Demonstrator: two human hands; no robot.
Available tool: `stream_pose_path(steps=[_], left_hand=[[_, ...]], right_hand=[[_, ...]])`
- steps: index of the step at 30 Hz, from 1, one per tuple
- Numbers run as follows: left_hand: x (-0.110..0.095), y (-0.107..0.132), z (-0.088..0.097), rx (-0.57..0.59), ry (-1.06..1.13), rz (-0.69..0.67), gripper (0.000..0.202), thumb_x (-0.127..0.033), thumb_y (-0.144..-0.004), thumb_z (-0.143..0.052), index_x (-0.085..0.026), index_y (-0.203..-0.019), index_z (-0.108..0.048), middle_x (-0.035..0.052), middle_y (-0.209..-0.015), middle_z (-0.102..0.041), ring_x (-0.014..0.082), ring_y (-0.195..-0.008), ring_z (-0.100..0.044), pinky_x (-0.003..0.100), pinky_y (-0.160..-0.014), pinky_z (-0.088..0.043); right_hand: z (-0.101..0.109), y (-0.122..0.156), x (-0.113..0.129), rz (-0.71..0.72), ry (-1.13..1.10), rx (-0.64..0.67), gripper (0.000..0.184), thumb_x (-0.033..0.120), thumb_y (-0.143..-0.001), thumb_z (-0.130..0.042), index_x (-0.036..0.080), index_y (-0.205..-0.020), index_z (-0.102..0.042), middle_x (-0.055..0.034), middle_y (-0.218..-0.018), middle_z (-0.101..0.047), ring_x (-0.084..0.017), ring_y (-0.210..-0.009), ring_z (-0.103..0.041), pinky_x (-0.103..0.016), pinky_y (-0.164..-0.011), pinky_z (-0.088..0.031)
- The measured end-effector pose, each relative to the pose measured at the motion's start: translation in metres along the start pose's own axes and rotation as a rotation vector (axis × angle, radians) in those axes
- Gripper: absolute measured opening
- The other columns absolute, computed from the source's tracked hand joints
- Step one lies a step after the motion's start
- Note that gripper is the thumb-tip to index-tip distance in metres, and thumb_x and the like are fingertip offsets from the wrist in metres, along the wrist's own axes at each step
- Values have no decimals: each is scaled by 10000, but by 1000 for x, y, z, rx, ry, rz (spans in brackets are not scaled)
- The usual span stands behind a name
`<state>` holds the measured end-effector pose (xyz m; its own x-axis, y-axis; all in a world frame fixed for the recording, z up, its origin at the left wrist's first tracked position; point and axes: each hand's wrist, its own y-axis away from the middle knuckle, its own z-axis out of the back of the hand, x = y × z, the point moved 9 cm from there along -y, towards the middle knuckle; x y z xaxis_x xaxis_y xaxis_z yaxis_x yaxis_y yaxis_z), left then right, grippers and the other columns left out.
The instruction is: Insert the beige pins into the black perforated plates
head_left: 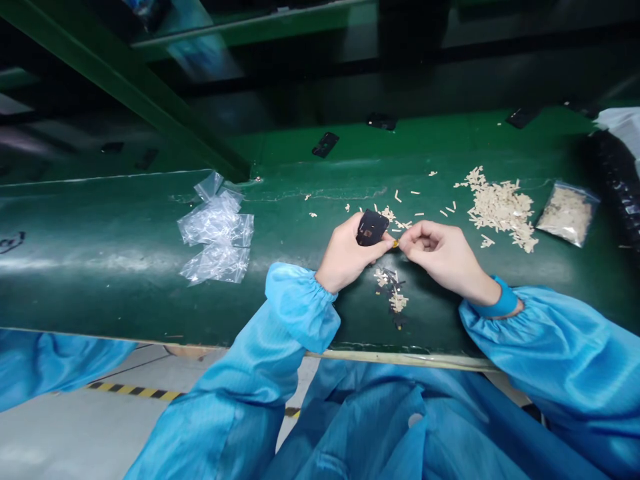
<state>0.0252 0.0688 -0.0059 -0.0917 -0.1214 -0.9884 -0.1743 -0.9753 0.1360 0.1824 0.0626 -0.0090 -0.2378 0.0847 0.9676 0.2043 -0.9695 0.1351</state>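
My left hand is closed round a small black plastic plate with cutouts and a brownish patch. Thumb and fingertips of my right hand are pinched at a tiny yellow piece, which lies right beside my left thumb. Too little of that piece shows to tell its kind. Under my hands sits a small heap of pale and black bits. Loose cream-coloured strips are scattered just behind the plate.
A bigger pile of cream strips lies to the right, beside a clear zip bag filled with them. Clear plastic bags are stacked at left. Black plates rest farther back on the green table. A blue sleeve shows at far left.
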Motion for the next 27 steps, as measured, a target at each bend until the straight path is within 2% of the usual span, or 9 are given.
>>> stream_pose_path(steps=[5, 8, 12, 16, 20, 23, 27], left_hand=[[1, 0, -1, 19, 4, -6, 292, -270, -755, -810, -168, -939, -607, -13, -815, -682, 56, -554, -512, 200, -506, -446], [0, 0, 1, -12, -17, -14, 270, -259, -754, -805, -170, -906, -601, -16, -787, -665, 56, -542, -500, 199, -485, -434], [1, -1, 3, -41, -2, -13, 250, -247, -766, -785, -176, -911, -594, -14, -789, -656, 60, -522, -504, 206, -461, -435], [-1, 0, 2, -44, -31, -49, 236, -237, -770, -771, -173, -925, -604, -10, -810, -665, 67, -575, -538, 209, -527, -465], [-3, 2, 0, -40, -68, -90, 241, -240, -775, -758, -173, -954, -610, 5, -851, -699, 100, -696, -611, 226, -644, -510], [-4, 3, -2, -30, -100, -106, 235, -247, -781, -757, -176, -949, -610, 7, -849, -703, 114, -722, -628, 241, -677, -519], [-9, 3, 5, -75, -217, -159, 194, -262, -812, -743, -179, -936, -618, 14, -862, -706, 134, -753, -648, 266, -718, -534]], right_hand=[[1, 0, -1, 50, 72, -14, 106, 273, -836, -708, 169, -836, -687, -9, -710, -639, -117, -594, -509, -267, -561, -392], [3, 3, 4, 101, 154, -35, 124, 299, -875, -692, 175, -870, -691, -11, -726, -633, -123, -599, -512, -275, -570, -405], [13, 11, 29, 301, 377, -182, 147, 275, -897, -688, 191, -1017, -682, -29, -851, -631, -124, -603, -492, -297, -599, -425], [1, 18, 43, 451, 482, -119, 82, 236, -931, -638, 207, -985, -692, -47, -864, -656, -142, -611, -498, -312, -608, -431], [-5, 19, 41, 446, 479, -109, 95, 222, -938, -613, 208, -943, -707, -44, -822, -669, -152, -620, -521, -315, -614, -431], [-2, 17, 39, 430, 479, -131, 95, 198, -920, -608, 205, -881, -694, -33, -776, -648, -156, -633, -536, -308, -617, -429], [26, 8, 33, 347, 487, -307, 112, 205, -903, -614, 208, -802, -662, -18, -718, -612, -151, -597, -516, -310, -608, -415]])
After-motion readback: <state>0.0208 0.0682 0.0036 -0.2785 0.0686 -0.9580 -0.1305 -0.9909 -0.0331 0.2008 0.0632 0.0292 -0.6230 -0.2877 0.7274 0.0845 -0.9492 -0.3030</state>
